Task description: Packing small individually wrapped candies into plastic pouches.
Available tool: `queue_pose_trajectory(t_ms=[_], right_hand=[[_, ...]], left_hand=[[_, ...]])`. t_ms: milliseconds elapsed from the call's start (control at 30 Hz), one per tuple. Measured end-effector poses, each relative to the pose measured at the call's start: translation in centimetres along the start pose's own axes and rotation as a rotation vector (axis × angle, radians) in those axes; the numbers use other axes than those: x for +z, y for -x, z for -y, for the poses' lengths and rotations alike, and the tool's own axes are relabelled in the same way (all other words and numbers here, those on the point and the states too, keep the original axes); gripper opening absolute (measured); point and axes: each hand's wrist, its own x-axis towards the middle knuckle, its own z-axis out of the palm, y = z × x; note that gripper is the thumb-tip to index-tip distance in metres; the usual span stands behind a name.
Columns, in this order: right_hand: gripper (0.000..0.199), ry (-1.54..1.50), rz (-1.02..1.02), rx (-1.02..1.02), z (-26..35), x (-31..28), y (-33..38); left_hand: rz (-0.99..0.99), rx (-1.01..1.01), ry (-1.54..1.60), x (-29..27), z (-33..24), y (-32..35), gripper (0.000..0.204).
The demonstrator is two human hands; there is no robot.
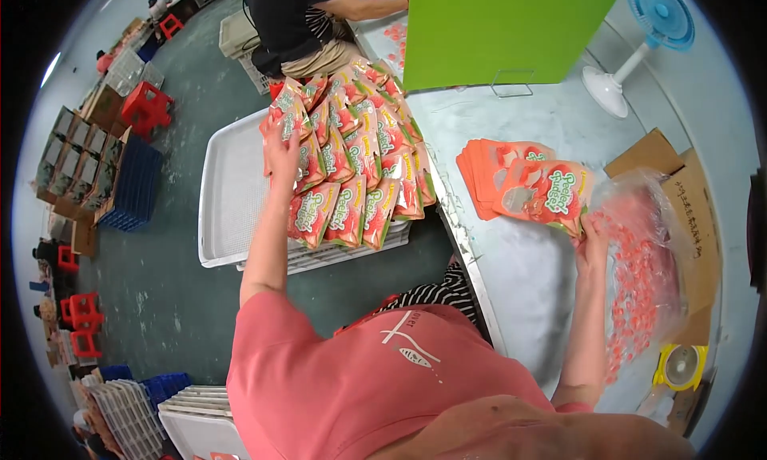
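My left hand (281,156) reaches over the white tray (228,200), its fingers closed on a filled candy pouch at the left end of the rows. Filled red-and-green pouches (350,158) stand packed in the tray's right part, overlapping one another. Over the table, my right hand (592,248) pinches the lower right corner of a flat peach-coloured pouch (550,190). That pouch lies partly over a fanned stack of similar flat pouches (482,190). Small red wrapped candies (627,300) lie in and around a clear plastic bag, right of my right hand.
A green panel (503,32) stands across the table's far side. Behind it are a blue-and-white fan (660,16) and an open cardboard box (695,228) at right. Another person (300,20) sits ahead. Red stools (146,108) and stacked crates line the left floor.
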Motion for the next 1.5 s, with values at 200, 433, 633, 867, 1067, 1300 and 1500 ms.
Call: queue_pose_trajectory(t_ms=[200, 433, 633, 867, 1067, 1300, 1500], right_hand=[[0.008, -0.052, 0.139, -0.067, 0.4, 3.6, 9.1], [0.003, 0.148, 0.328, -0.271, 0.8, 5.6, 18.0], [0.007, 0.221, 0.246, -0.324, 0.1, 4.1, 21.1], [0.019, 0.384, -0.092, -0.452, -0.8, 3.7, 20.8], [0.011, 0.436, -0.299, -0.655, -0.9, 3.2, 20.1], [0.029, 1.054, -0.394, -1.258, -3.3, 1.7, 20.5], [0.023, 1.282, -0.274, -1.046, -3.6, 1.2, 22.7]], left_hand=[[0.767, -0.118, 0.640, -2.1, -24.8, 6.3, 0.024], [0.995, 0.277, 0.859, -1.4, -38.8, 16.4, 0.021], [1.105, 0.275, 0.919, -0.9, -40.8, 19.8, 0.018], [1.096, 0.073, 1.054, -1.3, -41.3, 19.9, 0.012], [1.138, 0.019, 1.003, -0.6, -41.4, 20.3, 0.019], [1.057, 0.211, 0.927, -0.7, -43.0, 22.2, 0.019], [1.027, 0.436, 0.839, -0.9, -43.5, 23.0, 0.017]])
